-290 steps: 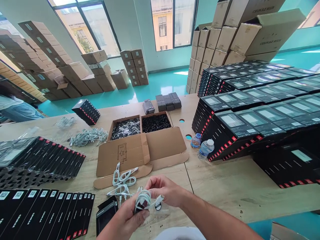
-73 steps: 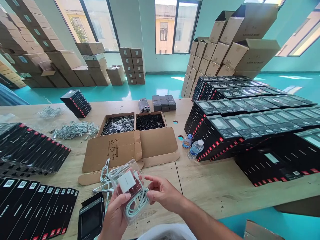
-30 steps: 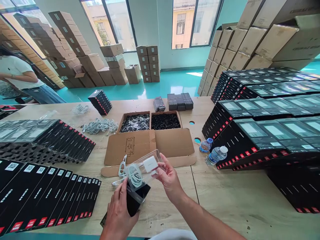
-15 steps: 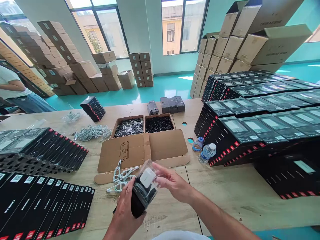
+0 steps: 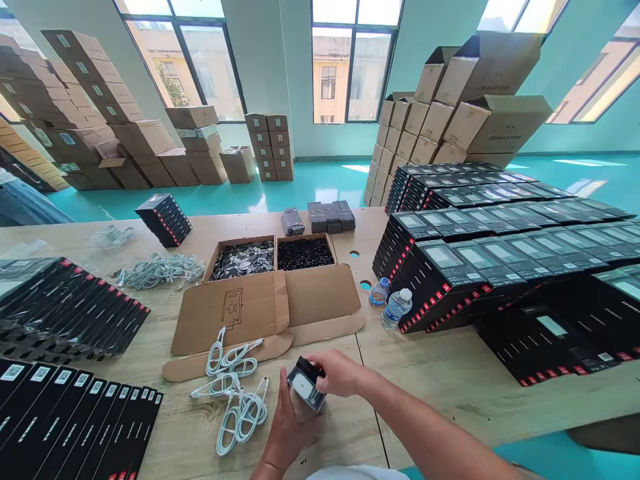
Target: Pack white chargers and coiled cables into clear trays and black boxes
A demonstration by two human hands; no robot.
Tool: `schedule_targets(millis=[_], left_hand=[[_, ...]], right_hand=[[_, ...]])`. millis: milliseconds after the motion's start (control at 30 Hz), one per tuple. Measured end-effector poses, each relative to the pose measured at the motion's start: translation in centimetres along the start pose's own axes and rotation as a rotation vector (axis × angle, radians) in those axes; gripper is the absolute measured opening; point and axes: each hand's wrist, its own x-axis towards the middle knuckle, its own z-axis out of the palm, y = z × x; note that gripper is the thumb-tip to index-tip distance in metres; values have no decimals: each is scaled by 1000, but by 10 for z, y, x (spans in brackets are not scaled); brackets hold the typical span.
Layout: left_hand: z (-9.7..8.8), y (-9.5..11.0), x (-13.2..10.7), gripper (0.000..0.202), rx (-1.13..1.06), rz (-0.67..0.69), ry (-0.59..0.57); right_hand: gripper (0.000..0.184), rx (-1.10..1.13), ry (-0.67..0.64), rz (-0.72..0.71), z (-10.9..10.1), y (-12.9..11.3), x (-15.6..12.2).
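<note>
A small black box [image 5: 314,399] with a white block showing through its clear window is between my hands, low in the middle of the head view. My left hand [image 5: 290,430] wraps round it from the left and below. My right hand [image 5: 337,375] is closed at its upper right end, with bent fingers on a black part there; the fingertips are partly hidden. Just left of my hands lies a coiled white cable [image 5: 243,415]. More white cables [image 5: 233,360] lie beyond it, partly on the flap of an opened cardboard carton [image 5: 323,293].
Rows of black boxes stand at left [image 5: 65,427] and right [image 5: 500,263]. Two water bottles [image 5: 397,308] are beside the right rows. Behind the carton flaps, its compartments hold small dark pieces [image 5: 305,252]. A cable heap [image 5: 160,270] lies at back left. Another person's leg [image 5: 30,200] shows at far left.
My right hand has gone from the clear plastic's edge to a grip at the box's end. The box has turned and dropped lower. A cable coil now shows beside my left hand.
</note>
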Motion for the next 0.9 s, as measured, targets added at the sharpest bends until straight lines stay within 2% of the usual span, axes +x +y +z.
schedule_targets(millis=[100, 167, 233, 300, 367, 500, 567, 667, 767, 833, 900], left_hand=[[-4, -8, 5, 100, 21, 78, 71], [-9, -7, 11, 88, 33, 111, 47], [-15, 0, 16, 81, 53, 115, 4], [-18, 16, 18, 80, 58, 99, -21], [-21, 40, 15, 81, 40, 80, -31], [-29, 94, 7, 64, 7, 30, -68], [-33, 109, 3, 55, 8, -13, -92], [-38, 108, 0, 51, -42, -87, -167], [-38, 99, -1, 54, -81, -225, -239], [-37, 97, 0, 53, -73, -239, -214], [-35, 100, 1, 51, -85, -196, -165]], right_hand=[[47, -19, 68, -61, 3, 12, -2], [48, 82, 156, -57, 2, 18, -1], [38, 245, 258, -4, -1, 21, 4], [23, 373, 337, 37, -9, 22, 10], [17, 456, 366, 60, -20, 18, 16], [26, 627, 306, 102, -39, 2, 13], [32, 687, 250, 116, -39, -5, 2], [40, 720, 179, 140, -29, -8, -18], [42, 670, 208, 123, -16, -3, -35], [40, 636, 260, 93, -9, 1, -40], [35, 603, 312, 68, -5, 4, -42]])
